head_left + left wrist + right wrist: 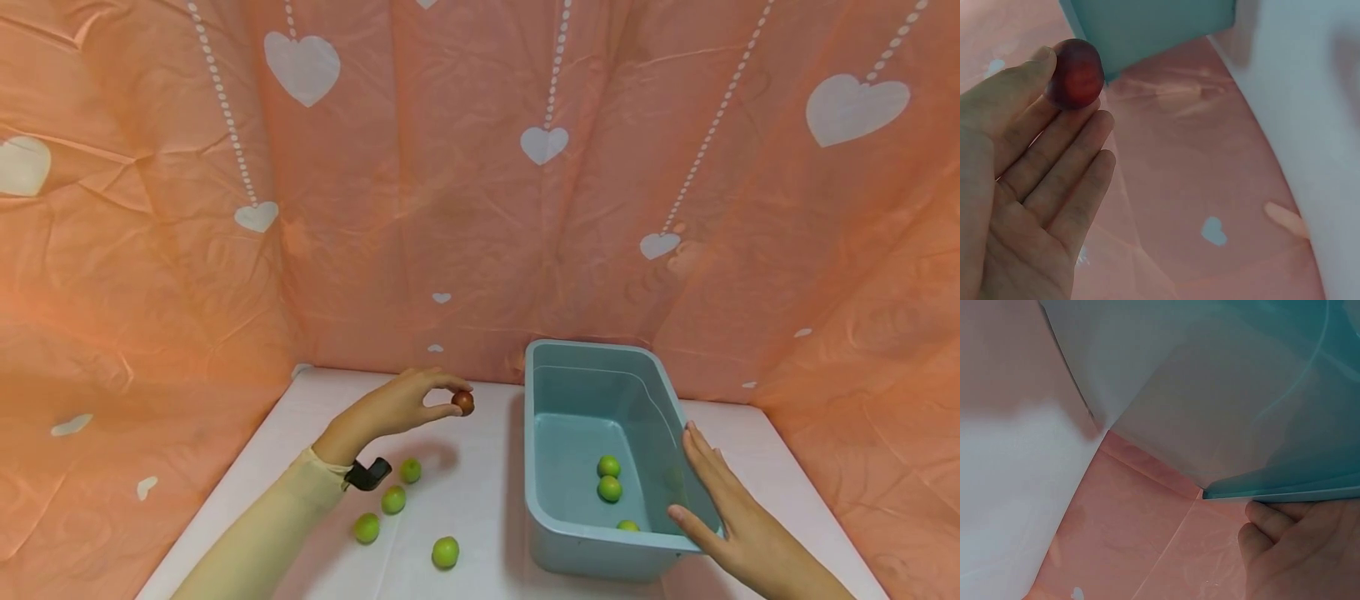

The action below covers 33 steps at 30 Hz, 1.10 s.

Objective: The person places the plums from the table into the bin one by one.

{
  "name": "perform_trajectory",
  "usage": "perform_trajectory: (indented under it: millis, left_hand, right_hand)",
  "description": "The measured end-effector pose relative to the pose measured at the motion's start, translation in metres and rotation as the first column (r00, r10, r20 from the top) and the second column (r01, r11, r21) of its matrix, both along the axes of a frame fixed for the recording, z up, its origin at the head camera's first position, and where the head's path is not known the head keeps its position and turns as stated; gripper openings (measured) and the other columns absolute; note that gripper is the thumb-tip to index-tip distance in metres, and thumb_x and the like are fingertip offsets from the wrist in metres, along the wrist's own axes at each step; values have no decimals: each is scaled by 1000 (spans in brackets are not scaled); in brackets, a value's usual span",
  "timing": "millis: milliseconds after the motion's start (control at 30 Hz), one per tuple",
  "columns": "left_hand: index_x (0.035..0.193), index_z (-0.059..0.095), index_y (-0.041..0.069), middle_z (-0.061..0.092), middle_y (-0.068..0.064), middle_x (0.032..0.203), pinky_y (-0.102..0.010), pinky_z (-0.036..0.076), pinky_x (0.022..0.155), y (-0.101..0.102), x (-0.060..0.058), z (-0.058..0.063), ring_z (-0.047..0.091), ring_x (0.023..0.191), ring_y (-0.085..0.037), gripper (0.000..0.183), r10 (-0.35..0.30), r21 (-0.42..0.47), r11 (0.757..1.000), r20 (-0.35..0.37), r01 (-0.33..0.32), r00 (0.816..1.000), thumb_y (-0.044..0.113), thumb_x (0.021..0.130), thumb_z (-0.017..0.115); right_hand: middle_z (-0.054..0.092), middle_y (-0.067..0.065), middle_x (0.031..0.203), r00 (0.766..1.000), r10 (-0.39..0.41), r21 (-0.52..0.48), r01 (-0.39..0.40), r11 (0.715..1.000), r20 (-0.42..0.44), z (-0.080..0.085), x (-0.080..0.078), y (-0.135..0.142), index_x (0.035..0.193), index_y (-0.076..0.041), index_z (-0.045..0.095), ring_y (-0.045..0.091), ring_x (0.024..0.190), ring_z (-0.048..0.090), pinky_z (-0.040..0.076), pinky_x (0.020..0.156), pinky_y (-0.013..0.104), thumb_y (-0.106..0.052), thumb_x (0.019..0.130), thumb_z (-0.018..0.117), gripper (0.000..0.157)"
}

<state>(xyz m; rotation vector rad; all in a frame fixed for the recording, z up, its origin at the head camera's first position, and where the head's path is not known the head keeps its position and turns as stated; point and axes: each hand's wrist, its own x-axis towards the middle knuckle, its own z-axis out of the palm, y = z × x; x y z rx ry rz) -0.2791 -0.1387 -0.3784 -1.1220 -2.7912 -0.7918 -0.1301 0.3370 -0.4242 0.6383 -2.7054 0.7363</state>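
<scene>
The left hand (405, 402) pinches the brown-red fruit (462, 403) between thumb and fingertips, the other fingers stretched out, and holds it above the surface (483, 492) towards the far edge, a little left of the bin (581, 560). The wrist bears a black strap (367, 474), just past a pale sleeve (266, 529).

The right hand (738, 521) rests against the bin's right rim by its near corner, thumb spread wide from the nearly straight fingers.

Inside the bin lie three green fruits (610, 488): two touch, or nearly so, and the third sits close to the near wall (partly hidden by the rim). Four more green ones (446, 552) lie on the surface, three in a slanting row below the left hand towards the left edge, the fourth nearer the bin and the near edge.

The bin's far end reaches the surface's far edge. A pink-orange curtain (465, 208) with white hearts (302, 68) hangs behind and along both side edges.
</scene>
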Motion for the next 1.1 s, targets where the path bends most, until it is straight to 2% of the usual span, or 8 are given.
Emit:
perform_trajectory:
  millis: [200,333,533,600,800,967,1100]
  left_hand:
    - [137,71,12,74,1,130,-45,55,108,15,-4,9,68,123,-21,39,-49,16,999,-18,49,999,29,103,77]
    - [135,73,12,74,1,128,-43,55,107,23,-5,14,69,121,-20,37,-61,10,998,-48,62,997,28,102,77]
    - [136,73,16,73,2,131,-44,54,109,36,-4,22,68,123,-20,39,-59,2,998,-32,60,998,32,102,77]
    - [137,72,17,73,3,131,-42,55,107,41,-5,25,69,122,-19,39,-77,11,997,-34,78,996,31,101,78]
    - [138,73,17,73,3,133,-39,55,107,57,-5,33,69,123,-19,39,-147,43,988,-42,149,988,25,101,79]
    - [140,72,15,72,2,133,-41,55,108,70,-4,38,68,123,-18,40,-162,30,986,-11,162,987,27,102,78]
    - [139,72,14,73,2,130,-36,55,107,82,-3,40,67,120,-15,39,-194,37,980,6,193,981,26,102,78]
  right_hand:
    - [2,2,181,1000,-11,-2,11,1000,20,0,0,0,174,-18,10,34,164,2,-4,111,1,-24,101,76,99]
    - [1,2,181,999,-19,-3,19,1000,41,0,0,0,175,-19,10,42,164,4,-5,111,2,-25,102,75,98]
    - [2,3,181,999,-11,-7,11,1000,40,0,-1,0,174,-18,10,40,164,3,-5,111,2,-25,102,75,98]
    - [2,3,181,999,-15,-1,15,1000,33,0,-1,0,174,-18,10,40,164,4,-5,111,1,-25,101,76,99]
    - [4,3,181,1000,-23,16,23,1000,4,-1,0,1,174,-17,11,26,165,1,-4,111,1,-25,100,76,99]
    - [4,2,181,1000,-20,13,20,1000,7,0,0,0,174,-17,11,30,165,2,-4,112,2,-25,101,76,99]
    - [3,2,181,999,-26,9,26,1000,21,0,1,0,175,-19,10,35,165,3,-5,112,3,-26,101,75,98]
